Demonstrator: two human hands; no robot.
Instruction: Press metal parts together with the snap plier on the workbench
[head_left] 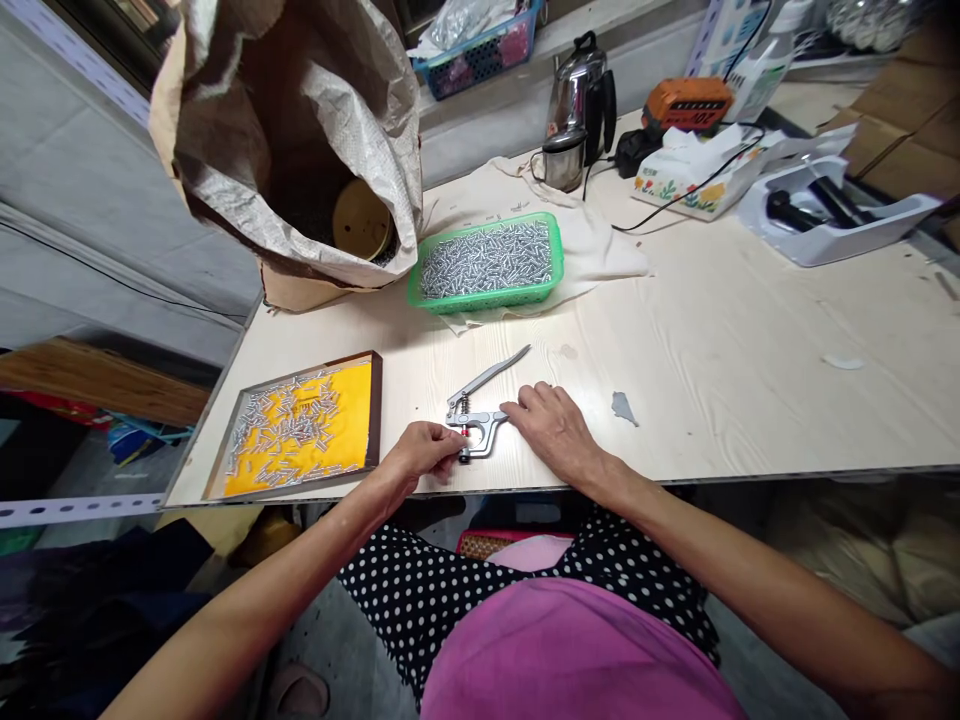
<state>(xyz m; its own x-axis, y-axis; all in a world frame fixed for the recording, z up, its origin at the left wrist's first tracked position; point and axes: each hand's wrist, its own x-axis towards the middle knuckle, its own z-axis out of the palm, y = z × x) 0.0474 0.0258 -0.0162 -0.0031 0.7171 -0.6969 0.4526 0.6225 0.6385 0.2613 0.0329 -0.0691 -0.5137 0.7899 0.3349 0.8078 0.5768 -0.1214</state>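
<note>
Hand-press snap pliers (pixel 487 424) lie on the table, with one grey handle raised and a spring under it. My right hand (pixel 553 425) is closed on the end of the lower handle, its fingers curled. At the jaw end, the thumb and fingers of my left hand (pixel 429 448) are pinched together; whatever they hold is too small to make out. To the left, a shallow dark-edged tray (pixel 376 410) with a yellow bottom carries scattered small metal pins (pixel 296 425). Behind the pliers stands a green plastic basket (pixel 487 298) full of similar metal pieces (pixel 487 260).
A large open woven sack (pixel 367 110) with a yellow bowl (pixel 363 220) inside stands at the back left. Further back are a steel kettle (pixel 577 85), a metal cup (pixel 562 162), a tissue pack (pixel 686 172) and a white tray (pixel 847 225). A grey scrap (pixel 622 407) lies at right.
</note>
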